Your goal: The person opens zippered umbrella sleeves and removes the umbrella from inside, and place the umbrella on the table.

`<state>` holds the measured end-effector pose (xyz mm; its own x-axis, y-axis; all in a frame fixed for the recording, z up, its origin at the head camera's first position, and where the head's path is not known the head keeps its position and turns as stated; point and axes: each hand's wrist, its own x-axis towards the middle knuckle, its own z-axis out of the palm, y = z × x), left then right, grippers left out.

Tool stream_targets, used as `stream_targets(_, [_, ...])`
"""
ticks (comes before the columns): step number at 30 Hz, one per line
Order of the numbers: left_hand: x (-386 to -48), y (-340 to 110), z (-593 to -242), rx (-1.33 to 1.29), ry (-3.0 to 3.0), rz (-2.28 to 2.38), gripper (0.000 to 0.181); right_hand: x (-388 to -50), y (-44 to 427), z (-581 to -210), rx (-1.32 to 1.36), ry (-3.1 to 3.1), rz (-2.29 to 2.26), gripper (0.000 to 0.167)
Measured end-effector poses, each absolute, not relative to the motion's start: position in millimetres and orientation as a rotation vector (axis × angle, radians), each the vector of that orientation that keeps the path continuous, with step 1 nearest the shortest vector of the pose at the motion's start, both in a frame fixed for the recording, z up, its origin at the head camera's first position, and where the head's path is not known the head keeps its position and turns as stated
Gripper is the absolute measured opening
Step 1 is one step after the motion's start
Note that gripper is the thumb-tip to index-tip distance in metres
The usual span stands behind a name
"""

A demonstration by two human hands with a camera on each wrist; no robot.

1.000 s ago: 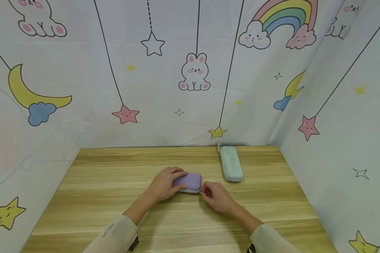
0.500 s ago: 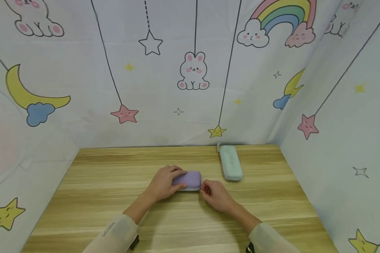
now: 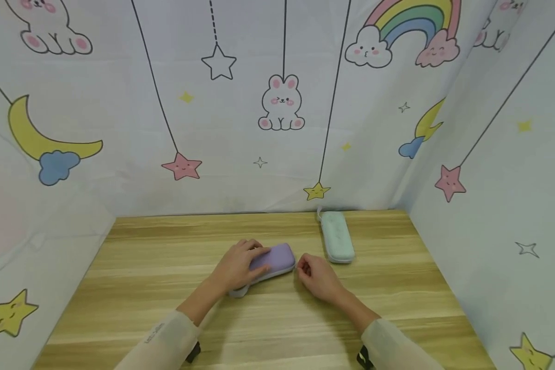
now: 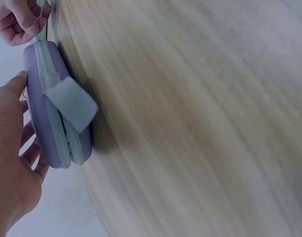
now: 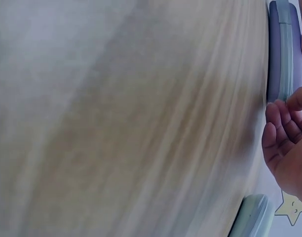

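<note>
A purple zip case (image 3: 281, 258) lies at a slant on the table in the head view. My left hand (image 3: 238, 264) grips its left part, thumb on the near side and fingers over the top. At its right end my right hand (image 3: 320, 277) has curled fingers, and in the left wrist view the right hand (image 4: 20, 19) pinches a small pull at the end of the grey zip band. A pale strap loop (image 4: 74, 103) sticks out from the case's side, and a dark line runs along the band near it. The left palm is hidden.
A mint-green case (image 3: 337, 237) with a small strap lies behind and right of my right hand, near the table's back edge. The wood-grain table (image 3: 166, 246) meets a white patterned curtain (image 3: 240, 190) at the back and sides.
The purple case has turned, its right end swinging away from me, and a pale strap now shows at its left end. My right hand has moved slightly away from me with it.
</note>
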<state>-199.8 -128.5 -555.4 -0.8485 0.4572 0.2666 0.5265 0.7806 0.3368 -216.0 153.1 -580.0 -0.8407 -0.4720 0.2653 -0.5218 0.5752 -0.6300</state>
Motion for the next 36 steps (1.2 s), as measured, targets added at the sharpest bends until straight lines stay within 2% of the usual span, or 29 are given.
stream_targets(17, [-201.9,-137.0,-562.8,-0.863,-2.713,-0.444,0.056,-237.9,147.5,-575.4,0.802,-2.744,1.043,0.01])
stream_targets(23, [-204.0,-136.0,-564.8,-0.961,-2.61,-0.437,0.05,-240.4,146.0,-578.1,0.81,-2.745,1.055,0.012])
stream_targets(29, [-203.1,-131.8,-563.6,-1.074,-2.542,-0.438,0.052,-239.8,145.7,-582.3,0.853,-2.733,1.043,0.011])
stream_targets(36, [-202.3,-129.1,-566.2,-1.077,-2.521,-0.469,0.052,-239.1,145.0,-580.8,0.863,-2.715,1.07,0.012])
